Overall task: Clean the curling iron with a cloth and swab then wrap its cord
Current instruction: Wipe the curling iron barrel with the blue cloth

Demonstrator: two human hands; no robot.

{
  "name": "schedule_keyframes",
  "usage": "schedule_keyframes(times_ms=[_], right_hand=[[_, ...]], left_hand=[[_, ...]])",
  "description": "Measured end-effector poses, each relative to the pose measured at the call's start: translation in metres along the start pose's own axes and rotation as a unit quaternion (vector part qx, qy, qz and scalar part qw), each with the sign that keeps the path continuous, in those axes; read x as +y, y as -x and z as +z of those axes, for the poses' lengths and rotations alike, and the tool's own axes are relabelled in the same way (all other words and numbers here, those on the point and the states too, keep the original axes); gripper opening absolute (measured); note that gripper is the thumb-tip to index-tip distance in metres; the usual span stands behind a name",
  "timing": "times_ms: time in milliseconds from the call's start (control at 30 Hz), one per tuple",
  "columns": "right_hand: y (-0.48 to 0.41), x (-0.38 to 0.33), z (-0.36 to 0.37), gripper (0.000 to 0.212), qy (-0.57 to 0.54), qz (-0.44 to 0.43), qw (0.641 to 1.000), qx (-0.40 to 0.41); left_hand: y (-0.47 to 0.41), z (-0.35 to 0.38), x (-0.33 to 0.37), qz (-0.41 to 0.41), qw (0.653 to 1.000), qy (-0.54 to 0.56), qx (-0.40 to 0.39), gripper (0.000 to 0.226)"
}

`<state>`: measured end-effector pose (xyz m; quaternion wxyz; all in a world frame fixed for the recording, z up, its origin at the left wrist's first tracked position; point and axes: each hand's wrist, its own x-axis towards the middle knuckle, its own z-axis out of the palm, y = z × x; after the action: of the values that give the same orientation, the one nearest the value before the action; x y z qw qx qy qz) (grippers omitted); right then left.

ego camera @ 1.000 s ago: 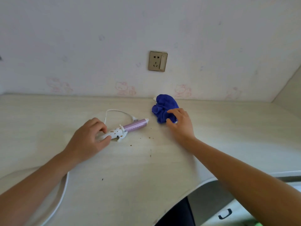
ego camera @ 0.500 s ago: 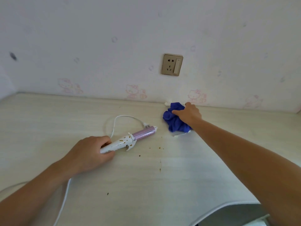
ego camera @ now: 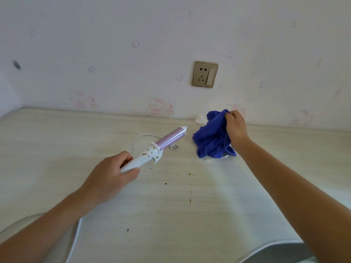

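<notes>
The curling iron has a white handle flecked with brown spots and a purple barrel pointing up and right. My left hand grips the handle's lower end and holds the iron tilted above the table. Its white cord runs under my left forearm, with a loop and the plug lying behind the barrel. The blue cloth is bunched to the right of the barrel tip. My right hand pinches the cloth's top edge and lifts it, while its lower folds rest on the table. No swab is clearly visible.
The pale wooden table carries scattered brown crumbs in front of the iron. A small white wad lies by the wall behind the cloth. A wall socket sits above. The table's curved front edge is at lower right.
My left hand has raised the curling iron off the table, barrel tilted upward. My right hand has closed on the cloth's top and pulled it up. The camera moved closer.
</notes>
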<state>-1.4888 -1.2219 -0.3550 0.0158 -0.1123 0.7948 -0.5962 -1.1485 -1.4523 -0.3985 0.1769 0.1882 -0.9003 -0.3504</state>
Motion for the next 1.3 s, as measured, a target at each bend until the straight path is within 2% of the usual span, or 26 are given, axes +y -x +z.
schedule_keyframes(times_ms=[133,267,433,500,567,600,667,800,867,967,1033,1133,1200,1300], right_hand=[[0.025,-0.015,-0.010,0.015,-0.172,0.056,0.983,0.017],[0.052,-0.040,-0.022,0.011,-0.289,0.085,0.953,0.029],[0.081,-0.122,-0.053,0.016,-0.332,-0.004,0.942,0.046],[0.090,-0.154,-0.063,0.019,-0.317,-0.047,0.946,0.041],[0.100,-0.171,-0.064,0.023,-0.302,-0.097,0.947,0.059],[0.103,-0.171,-0.061,0.025,-0.307,-0.095,0.945,0.059],[0.109,-0.159,-0.043,0.030,-0.268,-0.065,0.961,0.026],[0.118,-0.101,0.005,0.034,-0.221,0.056,0.973,-0.031],[0.131,-0.074,0.028,0.049,-0.284,0.138,0.945,-0.083],[0.135,-0.053,0.053,0.039,-0.317,0.171,0.924,-0.126],[0.132,-0.048,0.065,0.033,-0.313,0.133,0.932,-0.128],[0.126,-0.039,0.075,0.024,-0.263,0.002,0.952,-0.156],[0.119,-0.034,0.080,0.027,-0.211,-0.059,0.960,-0.175],[0.099,-0.033,0.088,0.035,-0.199,-0.077,0.958,-0.193]], left_hand=[[0.000,0.002,0.011,-0.007,0.998,0.063,0.014,0.034],[0.000,0.004,0.024,-0.015,0.989,0.147,0.017,0.022],[-0.003,0.003,0.038,-0.043,0.961,0.272,0.016,0.020],[-0.005,0.003,0.043,-0.058,0.949,0.308,0.030,0.018],[-0.008,0.004,0.046,-0.068,0.938,0.336,0.048,0.018],[-0.009,0.005,0.047,-0.073,0.932,0.350,0.054,0.018],[-0.012,0.009,0.051,-0.084,0.921,0.377,0.052,0.024],[-0.018,0.019,0.058,-0.104,0.913,0.392,0.036,0.047],[-0.021,0.024,0.062,-0.103,0.915,0.389,0.031,0.043],[-0.027,0.034,0.064,-0.113,0.917,0.381,0.035,0.028],[-0.033,0.042,0.063,-0.112,0.919,0.375,0.041,0.026],[-0.044,0.049,0.063,-0.085,0.917,0.388,0.047,0.023],[-0.051,0.052,0.062,-0.053,0.918,0.389,0.052,0.022],[-0.062,0.056,0.059,-0.037,0.921,0.384,0.055,0.022]])
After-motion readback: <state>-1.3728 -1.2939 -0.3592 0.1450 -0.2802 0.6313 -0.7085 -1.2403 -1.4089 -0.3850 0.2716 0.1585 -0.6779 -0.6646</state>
